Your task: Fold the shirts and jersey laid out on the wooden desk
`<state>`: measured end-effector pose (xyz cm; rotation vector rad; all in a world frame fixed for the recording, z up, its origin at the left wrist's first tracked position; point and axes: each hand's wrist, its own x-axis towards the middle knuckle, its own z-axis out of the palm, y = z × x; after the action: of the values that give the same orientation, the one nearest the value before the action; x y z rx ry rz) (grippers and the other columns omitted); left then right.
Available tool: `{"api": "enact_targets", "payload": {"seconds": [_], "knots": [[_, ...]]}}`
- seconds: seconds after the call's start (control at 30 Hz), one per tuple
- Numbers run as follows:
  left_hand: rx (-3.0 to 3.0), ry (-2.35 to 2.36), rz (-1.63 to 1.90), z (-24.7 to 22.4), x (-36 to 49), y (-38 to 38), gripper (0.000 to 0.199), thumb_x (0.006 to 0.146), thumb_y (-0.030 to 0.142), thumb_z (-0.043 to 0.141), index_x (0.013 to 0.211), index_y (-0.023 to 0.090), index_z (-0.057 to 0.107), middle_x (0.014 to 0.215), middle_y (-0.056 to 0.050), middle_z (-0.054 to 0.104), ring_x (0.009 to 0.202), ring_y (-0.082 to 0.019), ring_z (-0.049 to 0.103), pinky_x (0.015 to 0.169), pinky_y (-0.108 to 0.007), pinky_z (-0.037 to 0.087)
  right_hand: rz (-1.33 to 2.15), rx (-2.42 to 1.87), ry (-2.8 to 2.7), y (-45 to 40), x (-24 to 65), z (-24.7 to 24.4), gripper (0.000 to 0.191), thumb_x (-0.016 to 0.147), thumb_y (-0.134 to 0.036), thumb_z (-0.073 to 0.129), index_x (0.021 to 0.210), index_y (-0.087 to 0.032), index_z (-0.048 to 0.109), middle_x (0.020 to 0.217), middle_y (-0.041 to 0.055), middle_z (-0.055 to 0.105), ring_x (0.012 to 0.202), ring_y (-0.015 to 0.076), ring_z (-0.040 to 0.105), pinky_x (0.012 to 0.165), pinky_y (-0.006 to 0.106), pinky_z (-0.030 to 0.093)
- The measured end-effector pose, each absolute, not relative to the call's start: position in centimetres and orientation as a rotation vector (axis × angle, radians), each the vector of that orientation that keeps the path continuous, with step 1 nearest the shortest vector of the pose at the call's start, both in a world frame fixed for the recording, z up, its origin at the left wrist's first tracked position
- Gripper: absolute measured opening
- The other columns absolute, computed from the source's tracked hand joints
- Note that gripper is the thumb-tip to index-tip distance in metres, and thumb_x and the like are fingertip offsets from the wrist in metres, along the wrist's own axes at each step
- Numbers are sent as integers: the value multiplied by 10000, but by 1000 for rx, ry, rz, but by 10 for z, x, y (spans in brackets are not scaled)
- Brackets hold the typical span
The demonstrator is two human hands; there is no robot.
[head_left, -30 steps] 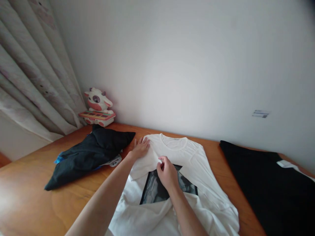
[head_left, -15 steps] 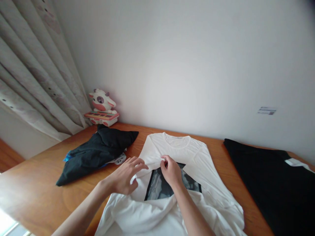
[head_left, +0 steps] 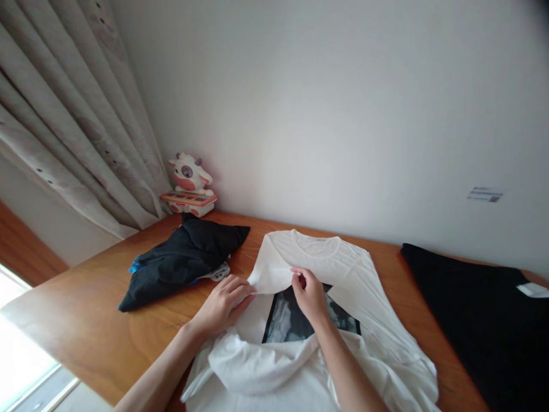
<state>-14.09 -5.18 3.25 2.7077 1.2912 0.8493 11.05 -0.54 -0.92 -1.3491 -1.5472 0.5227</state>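
A white shirt (head_left: pixel 364 280) with a dark printed panel (head_left: pixel 283 320) lies on the wooden table, its neckline toward the wall and its lower part bunched up. The left sleeve is folded inward over the chest. My left hand (head_left: pixel 227 303) pinches the outer lower edge of that sleeve. My right hand (head_left: pixel 309 294) pinches the sleeve's end above the printed panel. Between my two hands the sleeve edge is stretched fairly straight.
Dark folded clothing (head_left: pixel 180 257) with blue and white bits beneath lies to the left on the wooden table (head_left: pixel 94 320). Behind it stands a cow toy with a keyboard (head_left: pixel 189 197). A black garment (head_left: pixel 472 309) lies at the right. Curtain and wall stand behind.
My left hand has gone from open fingers to a pinch on the sleeve edge. The sleeve between my hands is now flatter. The camera view has shifted slightly left.
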Motion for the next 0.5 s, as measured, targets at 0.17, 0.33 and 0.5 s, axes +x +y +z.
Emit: {"api": "enact_targets", "payload": {"seconds": [0.17,0.33,0.5], "knots": [[2664,1341,755,31,-141,-55,257,898,206,574,1142,235,650,1148,-84,664,1054,-230,603,962,-404,489,560,-1284,-1459,-5,113,-9,371,887,-443,499,1008,-170,719,899,106,746,666,193,602,704,316,500],[2667,1323,693,32,-145,-54,285,787,135,592,1044,227,673,1045,-69,688,978,-233,618,895,-384,501,563,-1361,-1399,-5,114,-11,395,855,-456,502,974,-159,734,855,108,743,665,202,604,697,323,485],[2689,1270,825,32,-147,-54,191,944,175,493,987,219,673,950,-71,705,889,-198,634,830,-337,506,520,-1350,-1368,-6,114,-8,394,852,-458,494,979,-164,723,805,88,724,608,185,576,661,311,480]]}}
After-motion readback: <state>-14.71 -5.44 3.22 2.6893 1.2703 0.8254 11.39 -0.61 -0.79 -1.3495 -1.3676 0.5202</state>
